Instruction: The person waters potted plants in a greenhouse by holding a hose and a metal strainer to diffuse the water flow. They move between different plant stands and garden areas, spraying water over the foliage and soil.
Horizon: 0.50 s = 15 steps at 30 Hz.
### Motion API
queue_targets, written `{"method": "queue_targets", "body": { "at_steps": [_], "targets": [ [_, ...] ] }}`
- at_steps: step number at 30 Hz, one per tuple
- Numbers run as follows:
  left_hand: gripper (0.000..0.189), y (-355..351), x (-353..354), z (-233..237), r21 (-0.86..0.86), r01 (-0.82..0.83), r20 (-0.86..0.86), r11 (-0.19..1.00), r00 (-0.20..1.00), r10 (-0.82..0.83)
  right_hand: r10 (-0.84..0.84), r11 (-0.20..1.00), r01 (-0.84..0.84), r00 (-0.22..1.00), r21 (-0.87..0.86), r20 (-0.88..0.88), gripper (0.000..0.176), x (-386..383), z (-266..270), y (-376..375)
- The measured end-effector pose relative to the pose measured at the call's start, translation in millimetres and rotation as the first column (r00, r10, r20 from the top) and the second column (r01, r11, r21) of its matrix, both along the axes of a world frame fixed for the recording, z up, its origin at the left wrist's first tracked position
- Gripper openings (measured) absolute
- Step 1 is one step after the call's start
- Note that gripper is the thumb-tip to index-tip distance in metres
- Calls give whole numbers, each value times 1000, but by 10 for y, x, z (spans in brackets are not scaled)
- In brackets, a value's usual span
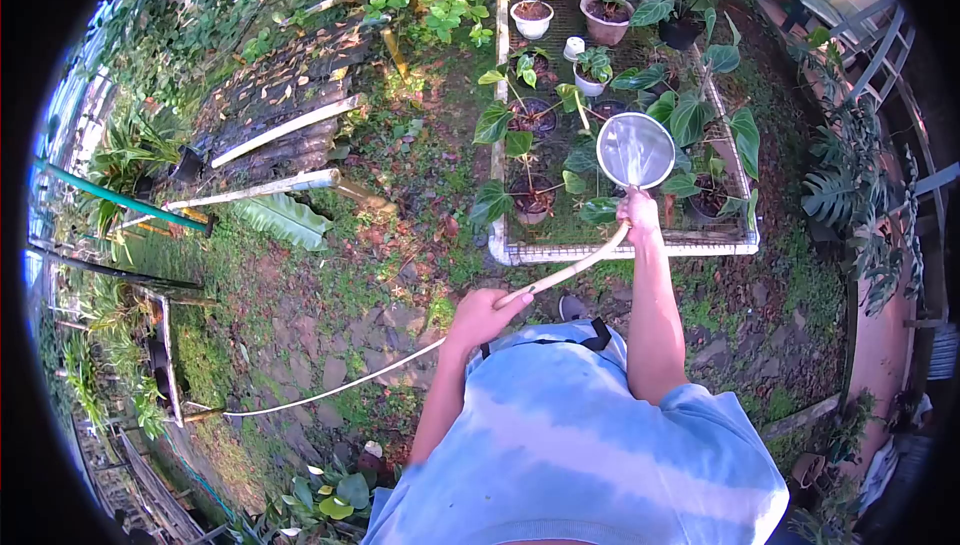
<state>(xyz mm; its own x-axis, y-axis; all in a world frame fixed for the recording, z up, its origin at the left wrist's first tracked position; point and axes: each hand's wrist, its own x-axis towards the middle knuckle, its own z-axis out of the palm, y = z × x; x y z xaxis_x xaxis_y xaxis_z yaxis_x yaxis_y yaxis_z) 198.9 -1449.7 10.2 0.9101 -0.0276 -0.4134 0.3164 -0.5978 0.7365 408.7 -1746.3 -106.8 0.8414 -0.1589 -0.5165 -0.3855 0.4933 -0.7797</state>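
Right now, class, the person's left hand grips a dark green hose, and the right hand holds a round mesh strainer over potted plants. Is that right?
Not quite: the head view shows the hose in the left hand is pale cream, not dark green. The right hand does hold a round mesh strainer over potted plants.

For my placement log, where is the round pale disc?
Head view, right of centre: just beyond the right hand, the disc is over the potted plants inside the white frame.
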Motion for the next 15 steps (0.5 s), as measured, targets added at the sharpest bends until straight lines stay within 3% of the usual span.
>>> {"method": "queue_targets", "body": {
  "at_steps": [3, 8, 11, 15],
  "targets": [
    [60, -367, 146, 52, 30, 17, -34, 999, 999, -16, -14, 998, 16, 999, 58, -41, 10, 160, 15, -299],
    [65, -852, 168, 169, 75, -70, -78, 995, 994, 75, 118, 993, -114, 987, 36, -109, 17, 452, 63, -552],
    [65, -994, 76, 131, 72, -125, -76, 990, 989, 130, 225, 974, -220, 970, 64, -94, 25, 571, 50, -516],
    [64, -1012, -149, 100, 53, -261, -50, 964, 963, 263, 312, 948, -303, 945, 95, -99, 19, 545, 163, -222]
  ]
}}
